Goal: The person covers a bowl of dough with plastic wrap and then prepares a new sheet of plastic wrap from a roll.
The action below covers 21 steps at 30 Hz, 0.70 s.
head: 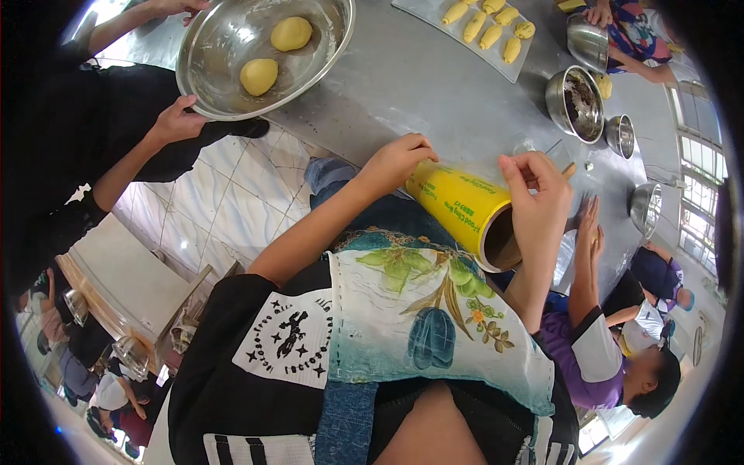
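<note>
A yellow roll of food cling wrap [456, 200] lies slantwise before my apron, at the edge of the steel table. Its near end shows a hollow brown core. My left hand [401, 157] grips the roll's far end with bent fingers. Beside the near end, my right hand [537, 186] is raised, thumb and fingertips close together. Any clear film between those fingertips is too faint to make out. My right wrist partly covers the core's opening.
At the upper left another person's hands [177, 119] hold a large steel bowl [218, 75] with two dough balls [258, 77]. A tray [433, 17] of shaped dough pieces [491, 36] lies on the steel table [372, 75]. Steel bowls [558, 110] and a co-worker's hands [590, 226] are at right.
</note>
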Motion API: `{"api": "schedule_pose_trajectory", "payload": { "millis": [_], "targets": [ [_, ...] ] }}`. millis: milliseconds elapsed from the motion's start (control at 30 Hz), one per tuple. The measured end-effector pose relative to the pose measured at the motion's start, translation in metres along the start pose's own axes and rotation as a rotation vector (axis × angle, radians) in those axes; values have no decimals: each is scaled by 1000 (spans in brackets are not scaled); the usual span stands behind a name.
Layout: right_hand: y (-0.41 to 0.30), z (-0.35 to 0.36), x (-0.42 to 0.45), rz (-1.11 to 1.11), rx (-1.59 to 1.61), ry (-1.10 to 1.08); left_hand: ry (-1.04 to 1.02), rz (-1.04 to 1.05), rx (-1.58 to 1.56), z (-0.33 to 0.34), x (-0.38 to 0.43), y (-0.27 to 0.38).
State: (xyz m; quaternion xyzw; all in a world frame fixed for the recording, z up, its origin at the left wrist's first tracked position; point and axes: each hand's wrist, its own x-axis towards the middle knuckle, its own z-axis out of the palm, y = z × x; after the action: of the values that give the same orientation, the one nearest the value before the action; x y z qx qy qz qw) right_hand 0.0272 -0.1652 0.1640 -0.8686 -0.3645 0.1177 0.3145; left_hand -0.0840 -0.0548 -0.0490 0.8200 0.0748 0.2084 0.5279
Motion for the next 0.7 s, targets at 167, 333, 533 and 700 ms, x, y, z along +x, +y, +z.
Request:
{"api": "schedule_pose_trajectory", "payload": {
  "millis": [167, 333, 533, 700],
  "targets": [
    [-1, 0, 1, 7, -10, -16, -73, -7, -78, 8, -3, -1],
    [2, 0, 1, 17, -17, -17, -177, -193, -214, 4, 8, -2],
    [0, 0, 3, 6, -17, -41, -263, -258, -367, 4, 22, -7],
    [2, 0, 4, -27, -14, -49, -62, -43, 119, 19, 26, 2]
  ]
}}
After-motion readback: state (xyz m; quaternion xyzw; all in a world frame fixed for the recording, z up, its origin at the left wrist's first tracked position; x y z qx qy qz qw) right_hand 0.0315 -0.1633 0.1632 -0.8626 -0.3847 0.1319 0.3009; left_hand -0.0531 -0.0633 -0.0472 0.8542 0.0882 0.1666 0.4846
